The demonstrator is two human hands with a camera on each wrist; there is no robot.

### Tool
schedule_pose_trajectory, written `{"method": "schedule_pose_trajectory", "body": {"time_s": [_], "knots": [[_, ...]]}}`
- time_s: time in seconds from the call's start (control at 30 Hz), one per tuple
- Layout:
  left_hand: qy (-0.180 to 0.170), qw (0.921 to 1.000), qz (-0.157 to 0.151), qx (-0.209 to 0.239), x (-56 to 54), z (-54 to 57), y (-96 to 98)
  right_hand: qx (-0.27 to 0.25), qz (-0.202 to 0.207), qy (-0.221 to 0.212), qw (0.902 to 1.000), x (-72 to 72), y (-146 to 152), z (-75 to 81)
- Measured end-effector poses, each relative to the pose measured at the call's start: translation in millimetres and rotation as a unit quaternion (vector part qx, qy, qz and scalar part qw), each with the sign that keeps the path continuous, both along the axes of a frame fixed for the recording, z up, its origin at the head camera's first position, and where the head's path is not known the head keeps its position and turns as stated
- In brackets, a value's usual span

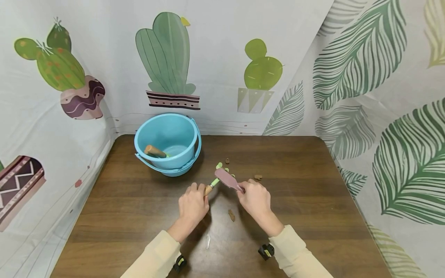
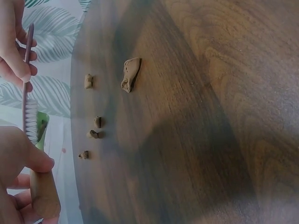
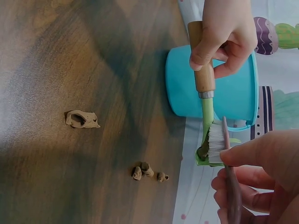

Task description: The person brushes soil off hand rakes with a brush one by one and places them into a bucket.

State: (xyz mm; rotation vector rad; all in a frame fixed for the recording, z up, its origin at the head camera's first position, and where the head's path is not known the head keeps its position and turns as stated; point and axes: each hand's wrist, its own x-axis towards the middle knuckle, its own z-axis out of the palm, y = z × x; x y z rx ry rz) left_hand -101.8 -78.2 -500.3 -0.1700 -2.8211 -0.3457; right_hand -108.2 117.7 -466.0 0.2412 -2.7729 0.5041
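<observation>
My left hand (image 1: 193, 202) grips the wooden handle (image 3: 204, 77) of a small green garden tool, raised above the table. Its green head (image 3: 201, 161) shows rounded tips in the head view and has brown dirt on it in the right wrist view. In my right hand (image 1: 256, 196) is a pink brush (image 1: 227, 178), pinched by its handle. The brush's white bristles (image 3: 215, 142) meet the tool's head. Below lie brown clay-like pieces: a longer one (image 1: 231, 215) nearest me, a small one (image 1: 258, 177) on the right and another (image 1: 227, 161) farther back.
A light blue bucket (image 1: 167, 131) stands at the back left of the wooden table (image 1: 139, 231), its handle hanging down in front. Inside it leans another wooden-handled tool (image 1: 154, 151). A cloth printed with cacti and leaves (image 1: 215, 58) hangs behind the table.
</observation>
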Motion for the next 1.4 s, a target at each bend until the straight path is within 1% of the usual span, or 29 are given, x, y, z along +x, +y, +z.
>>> {"method": "schedule_pose_trajectory", "body": {"time_s": [0.2, 0.33, 0.43, 0.6, 0.73, 0.87, 0.97, 1.07, 1.2, 1.4], "knots": [[0.006, 1.0, 0.0, 0.0, -0.7, -1.5, 0.3, -0.015, -0.003, -0.011, 0.9998, 3.4, 3, -2.2], [0.008, 1.0, -0.002, -0.002, 0.1, -0.4, 1.1, -0.024, -0.006, -0.022, 0.9995, 4.9, 4, -4.2], [0.009, 1.0, -0.002, -0.001, 0.7, 0.6, 1.8, -0.032, -0.008, -0.018, 0.9993, 4.8, 4, -5.2], [0.014, 0.9999, -0.008, -0.003, 0.6, 1.5, 3.3, -0.039, -0.006, 0.013, 0.9991, 2.9, 0, -4.6], [0.009, 0.9998, -0.015, -0.006, 1.2, 4.1, 6.3, -0.025, -0.002, 0.045, 0.9987, 0.3, -6, -2.5], [0.007, 0.9998, -0.019, -0.006, 3.3, 7.3, 9.8, 0.005, -0.006, 0.089, 0.996, -3.9, -10, -3.3], [0.013, 0.9996, -0.022, -0.009, 4.8, 8.9, 11.7, 0.033, -0.007, 0.121, 0.9921, -6.2, -12, -5.9], [0.021, 0.9994, -0.022, -0.014, 5.1, 8.9, 12.7, 0.056, -0.005, 0.137, 0.9889, -6.7, -13, -8.5], [0.031, 0.9992, -0.019, -0.016, 4.4, 9.6, 13.1, 0.065, -0.008, 0.133, 0.9889, -5.5, -13, -9.0], [0.034, 0.999, -0.021, -0.018, 3.1, 8.5, 11.2, 0.045, -0.01, 0.098, 0.9941, -3.7, -11, -5.1]]}}
